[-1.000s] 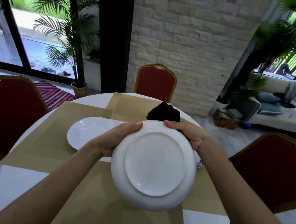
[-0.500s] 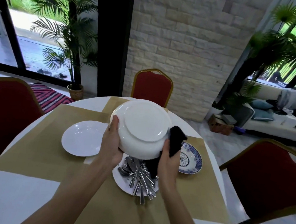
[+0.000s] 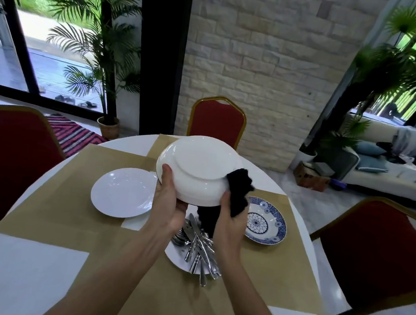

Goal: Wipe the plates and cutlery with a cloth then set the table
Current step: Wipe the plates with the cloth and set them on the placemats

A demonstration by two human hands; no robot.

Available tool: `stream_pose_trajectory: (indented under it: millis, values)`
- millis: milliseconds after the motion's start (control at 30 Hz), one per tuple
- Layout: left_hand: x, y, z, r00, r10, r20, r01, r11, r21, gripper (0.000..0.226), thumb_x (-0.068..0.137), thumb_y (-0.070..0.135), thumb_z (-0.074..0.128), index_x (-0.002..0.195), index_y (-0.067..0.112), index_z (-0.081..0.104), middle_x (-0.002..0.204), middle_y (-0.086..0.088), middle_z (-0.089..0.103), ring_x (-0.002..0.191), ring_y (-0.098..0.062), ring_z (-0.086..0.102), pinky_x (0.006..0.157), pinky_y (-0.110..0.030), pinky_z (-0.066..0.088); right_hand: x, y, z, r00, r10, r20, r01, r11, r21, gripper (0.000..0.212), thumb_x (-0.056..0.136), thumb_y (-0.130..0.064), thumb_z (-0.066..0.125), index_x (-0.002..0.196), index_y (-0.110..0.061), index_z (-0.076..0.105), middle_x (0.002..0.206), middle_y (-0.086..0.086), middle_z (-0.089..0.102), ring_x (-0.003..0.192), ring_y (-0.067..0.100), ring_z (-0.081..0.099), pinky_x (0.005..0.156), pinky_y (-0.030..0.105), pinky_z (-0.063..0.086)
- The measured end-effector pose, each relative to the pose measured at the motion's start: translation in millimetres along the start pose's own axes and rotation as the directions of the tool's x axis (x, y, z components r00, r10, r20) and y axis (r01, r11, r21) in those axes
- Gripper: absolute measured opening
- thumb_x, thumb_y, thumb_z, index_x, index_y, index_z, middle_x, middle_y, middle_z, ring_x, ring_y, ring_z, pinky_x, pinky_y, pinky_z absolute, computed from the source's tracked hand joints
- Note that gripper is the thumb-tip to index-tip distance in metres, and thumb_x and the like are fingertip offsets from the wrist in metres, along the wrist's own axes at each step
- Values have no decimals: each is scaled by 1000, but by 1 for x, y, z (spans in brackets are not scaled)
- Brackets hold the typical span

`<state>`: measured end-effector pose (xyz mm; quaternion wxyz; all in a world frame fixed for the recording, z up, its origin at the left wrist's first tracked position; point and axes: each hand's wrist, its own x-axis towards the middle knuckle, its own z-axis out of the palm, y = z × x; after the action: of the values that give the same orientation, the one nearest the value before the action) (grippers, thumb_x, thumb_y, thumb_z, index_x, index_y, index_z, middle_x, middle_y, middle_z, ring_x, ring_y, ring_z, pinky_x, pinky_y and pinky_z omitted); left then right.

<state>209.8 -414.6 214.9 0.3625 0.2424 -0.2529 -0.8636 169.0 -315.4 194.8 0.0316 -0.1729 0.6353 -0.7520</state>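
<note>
I hold a white plate [image 3: 200, 167] upside down above the round table [image 3: 126, 141], its underside facing me. My left hand [image 3: 169, 199] grips its near left rim. My right hand [image 3: 229, 223] holds a black cloth [image 3: 238, 190] against the plate's right rim. Below my hands lies another white plate [image 3: 176, 254] piled with several pieces of steel cutlery [image 3: 200, 246]. A second white plate [image 3: 122, 195] sits on the table to the left, and a blue-patterned plate [image 3: 264, 221] sits to the right.
Tan paper mats [image 3: 68, 209] cover the table. Red chairs stand at the left [image 3: 4, 159], far side [image 3: 217, 122] and right [image 3: 381, 252]. A potted palm [image 3: 102, 51] stands by the window, and a sofa [image 3: 390, 174] is at the far right.
The plate has moved away from my face and out over the table, uncovering the cutlery plate and the patterned plate. The cloth has shifted from behind the top rim to the right rim.
</note>
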Motion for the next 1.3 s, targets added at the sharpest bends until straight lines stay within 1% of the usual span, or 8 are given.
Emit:
stream_pose_trajectory:
  millis: [233, 367, 500, 700, 867, 1033, 1133, 1300]
  values:
    - [-5, 5, -1, 966, -217, 139, 226, 973, -47, 48, 96, 51, 42, 119, 13, 61, 102, -9, 73, 85, -20, 72, 63, -30, 60, -23, 17, 4, 910, -274, 313, 313, 946, -83, 81, 75, 8, 45, 138, -44, 44, 132, -4, 44, 130, 0, 41, 103, 16, 38]
    - [-3, 12, -15, 985, -130, 110, 133, 991, -17, 38, 97, 42, 45, 124, 18, 57, 99, 3, 74, 86, -8, 70, 65, -23, 58, 20, -4, -8, 991, 130, -36, -117, 961, 252, 35, 87, -16, 68, 118, -32, 60, 118, -9, 65, 118, 12, 58, 103, 40, 46]
    - [-4, 16, -30, 948, -241, 206, 234, 970, 56, 37, 98, 43, 41, 117, 17, 61, 101, 1, 74, 87, -11, 71, 67, -25, 59, 61, -20, -30, 928, 318, 196, -372, 833, 410, 70, 62, -22, 87, 126, -12, 58, 122, 13, 65, 110, 34, 63, 89, 59, 51]
    - [13, 34, -35, 844, -529, 94, 397, 732, 553, 54, 92, 51, 45, 131, 14, 40, 123, -16, 56, 99, -30, 64, 79, -45, 57, 68, -55, -45, 945, -49, 322, -10, 984, 180, 58, 60, 1, 81, 111, -22, 66, 105, -5, 73, 97, 15, 68, 75, 28, 56]
    - [28, 67, -24, 705, -695, 139, 551, 660, 510, 96, 81, 79, 30, 128, -2, 50, 125, -25, 59, 103, -36, 66, 64, -42, 60, 51, -79, -47, 540, -225, 811, 589, 789, -174, 54, 70, 2, 82, 108, -33, 68, 98, -37, 64, 93, -18, 59, 80, 9, 48]
    - [17, 57, -34, 743, -661, 108, 523, 673, 523, 42, 95, 35, 42, 115, 3, 61, 106, -14, 71, 84, -28, 71, 69, -44, 58, 41, -60, -61, 106, -92, 990, 987, 135, -93, 86, 69, -3, 67, 135, -51, 39, 79, -13, 58, 67, 5, 53, 44, 25, 39]
    - [10, 40, -40, 817, -575, 53, 440, 679, 587, 28, 95, 20, 38, 104, 6, 61, 84, -10, 74, 69, -25, 70, 57, -42, 59, 36, -63, -72, -9, -29, 1000, 1000, 22, 10, 74, 81, -9, 47, 138, -53, 28, 84, -16, 61, 69, 8, 54, 42, 23, 31]
    - [19, 16, -49, 883, -467, 36, 355, 718, 598, 42, 101, 45, 33, 113, 17, 62, 103, -7, 74, 94, -27, 68, 73, -41, 56, 60, -44, -78, 359, 117, 926, 785, 499, -367, 82, 74, -1, 62, 132, -54, 41, 117, -19, 59, 106, 4, 56, 77, 35, 52]
